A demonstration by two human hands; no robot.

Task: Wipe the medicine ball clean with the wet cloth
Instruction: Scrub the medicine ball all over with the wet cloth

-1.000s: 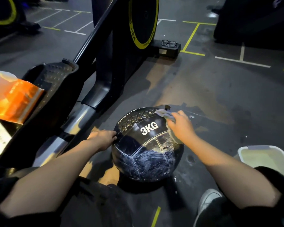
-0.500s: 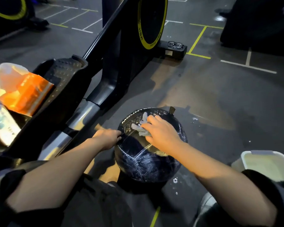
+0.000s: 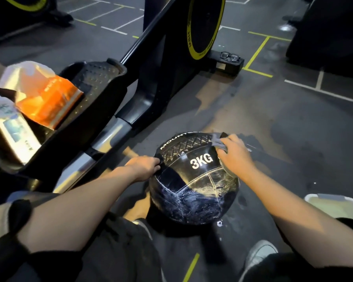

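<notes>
A: Change noted: right hand point(image 3: 235, 154) and wet cloth point(image 3: 217, 143) have shifted from the ball's top centre to its upper right shoulder.

B: Hands?

A: Right: fingers curled over the cloth, pressing it on the medicine ball point(image 3: 194, 178). Left hand point(image 3: 143, 167): gripping the ball's left edge, steadying.

B: Ball's position?

A: On the floor point(image 3: 273, 119), between both hands, just ahead of the knees. Unwiped surface likely lies leftward; right hand nearest. White basin point(image 3: 334, 204) at right.
</notes>
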